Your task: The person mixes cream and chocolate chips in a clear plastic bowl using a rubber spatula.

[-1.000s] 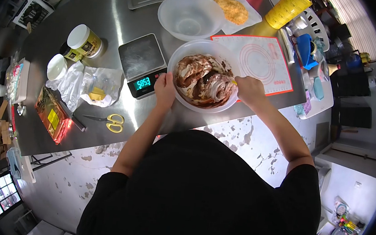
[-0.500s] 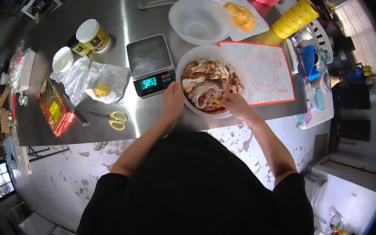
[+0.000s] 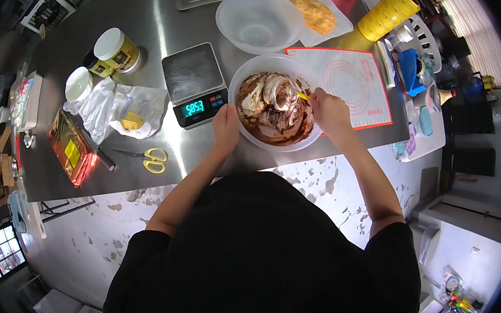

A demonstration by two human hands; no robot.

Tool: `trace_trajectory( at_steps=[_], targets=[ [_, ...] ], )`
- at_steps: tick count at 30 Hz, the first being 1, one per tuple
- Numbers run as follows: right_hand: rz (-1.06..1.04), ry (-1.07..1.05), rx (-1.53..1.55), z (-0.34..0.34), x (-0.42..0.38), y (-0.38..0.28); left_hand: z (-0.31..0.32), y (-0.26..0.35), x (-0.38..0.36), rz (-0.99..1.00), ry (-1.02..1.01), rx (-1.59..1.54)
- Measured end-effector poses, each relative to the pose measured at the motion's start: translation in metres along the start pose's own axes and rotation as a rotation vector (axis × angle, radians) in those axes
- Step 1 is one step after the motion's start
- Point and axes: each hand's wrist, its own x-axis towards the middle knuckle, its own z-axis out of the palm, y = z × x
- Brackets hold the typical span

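Observation:
A translucent bowl [image 3: 252, 137] holds a streaky mix [image 3: 284, 122] of brown and white cream. My left hand [image 3: 226, 129] grips the bowl's left rim. In my right hand [image 3: 329, 112], over the right side of the bowl, is a yellow-handled tool [image 3: 303, 95] whose far end is hidden in the mix. Left of the bowl sits a scale [image 3: 194, 79] with lit digits. An empty translucent bowl [image 3: 258, 24] stands behind, and a mat with a red border [image 3: 360, 85] lies to the right.
Yellow-handled scissors [image 3: 155, 160], a knife [image 3: 104, 159], an orange packet [image 3: 71, 150], crumpled wrapping [image 3: 146, 107] and tubs [image 3: 116, 50] are on the left. Orange-yellow crumbs [image 3: 315, 15] on paper and a yellow roll [image 3: 389, 14] stand at the back right.
My right hand has moved up and to the right, carrying the tool from the bowl's lower middle to its upper right. The swirl of cream has shifted upward. My left hand still grips the rim.

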Motion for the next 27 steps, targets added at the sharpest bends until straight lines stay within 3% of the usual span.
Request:
trace_trajectory(
  at_steps=[5,8,10,17,19,20,22,26,27],
  targets=[
    [-0.171,0.065,-0.250,0.015,0.019,0.019,0.004,-0.001,-0.001,0.018,0.039,0.032],
    [-0.166,-0.035,-0.354,0.013,0.018,0.024,0.007,0.000,-0.003,-0.009,0.082,0.009],
    [-0.091,-0.231,-0.364,0.001,0.012,0.020,0.009,0.012,-0.006,0.031,0.153,0.122],
    [-0.147,-0.412,-0.327,-0.024,-0.023,0.006,0.012,0.002,-0.006,0.024,0.196,0.068],
    [-0.175,-0.481,-0.327,-0.037,-0.021,-0.008,0.006,0.001,-0.005,-0.057,0.079,0.134],
    [-0.181,-0.479,-0.330,-0.043,-0.018,-0.014,0.006,0.002,-0.003,-0.056,0.086,0.133],
    [-0.295,-0.412,-0.224,-0.050,-0.011,-0.023,0.007,0.006,0.003,0.390,0.191,0.266],
    [-0.435,-0.279,-0.272,-0.035,0.014,-0.035,0.007,0.003,0.004,0.249,0.090,0.063],
    [-0.569,-0.159,-0.266,-0.028,0.023,-0.034,0.006,0.002,0.004,0.256,0.083,0.049]
  ],
)
